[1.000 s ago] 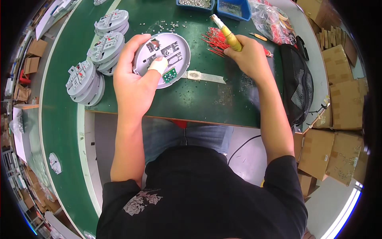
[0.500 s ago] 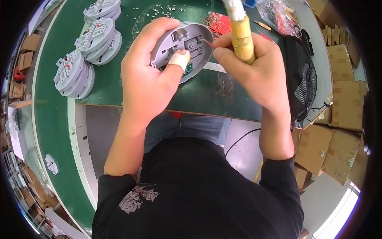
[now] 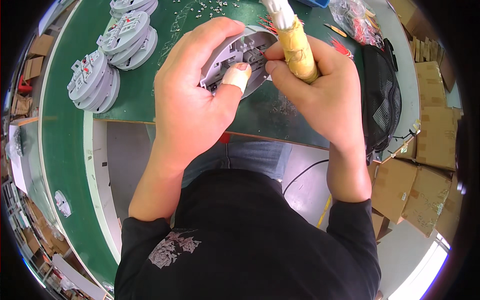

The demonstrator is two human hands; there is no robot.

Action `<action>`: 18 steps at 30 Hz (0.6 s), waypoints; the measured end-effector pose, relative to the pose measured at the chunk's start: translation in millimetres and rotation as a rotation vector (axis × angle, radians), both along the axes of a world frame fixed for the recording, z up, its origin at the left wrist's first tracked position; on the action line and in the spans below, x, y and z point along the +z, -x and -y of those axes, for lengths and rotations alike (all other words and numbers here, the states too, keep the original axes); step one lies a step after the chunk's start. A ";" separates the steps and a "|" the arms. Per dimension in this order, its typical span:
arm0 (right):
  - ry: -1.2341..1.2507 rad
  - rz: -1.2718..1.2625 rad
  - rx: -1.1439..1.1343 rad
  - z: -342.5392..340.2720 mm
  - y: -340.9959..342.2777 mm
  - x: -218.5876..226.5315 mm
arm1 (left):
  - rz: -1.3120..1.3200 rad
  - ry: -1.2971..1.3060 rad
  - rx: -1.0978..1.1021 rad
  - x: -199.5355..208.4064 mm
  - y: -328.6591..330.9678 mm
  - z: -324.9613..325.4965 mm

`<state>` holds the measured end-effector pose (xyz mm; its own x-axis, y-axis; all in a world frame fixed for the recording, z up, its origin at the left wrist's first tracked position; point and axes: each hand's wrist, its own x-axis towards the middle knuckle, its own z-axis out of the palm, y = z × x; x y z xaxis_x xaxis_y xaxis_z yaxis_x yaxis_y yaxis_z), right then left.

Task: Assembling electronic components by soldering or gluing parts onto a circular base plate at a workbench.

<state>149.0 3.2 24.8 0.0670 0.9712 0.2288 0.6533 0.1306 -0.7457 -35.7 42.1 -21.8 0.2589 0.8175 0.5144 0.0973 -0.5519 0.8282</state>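
A round grey plastic housing (image 3: 256, 82) is tilted up above the green table, its moulded inside facing me. My left hand (image 3: 192, 95) grips it, fingers behind the far rim and bandaged thumb across the inside. My right hand (image 3: 320, 87) is closed around a thick yellow-wrapped tool (image 3: 300, 55) with a white upper end; its kind I cannot make out. The right thumb and forefinger pinch together at the housing's right rim. A bit of red wire shows beside these fingertips inside the housing, partly hidden by the hand.
Stacks of similar grey housings (image 3: 92, 82) stand at the left of the green table (image 3: 240, 120). Small metal parts (image 3: 215, 7) lie scattered at the back. Red wires (image 3: 341, 48), a craft knife (image 3: 336, 30) and a black mesh bag (image 3: 382, 100) are at the right, with cardboard boxes (image 3: 437, 132) beyond.
The housing and my left hand have shifted slightly right, closer to my right fingers. The yellow-wrapped tool leans further left, and less of the red wire shows.
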 end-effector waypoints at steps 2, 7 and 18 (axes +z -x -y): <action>0.030 0.022 0.006 1.8 2.2 3.9 | -0.012 -0.001 0.002 -0.8 0.8 1.4; 0.038 0.088 0.035 3.0 2.4 7.4 | -0.020 -0.031 -0.006 -4.1 2.1 2.1; 0.006 0.171 0.076 -3.7 0.7 13.1 | 0.108 -0.038 0.027 -9.3 -1.9 -1.8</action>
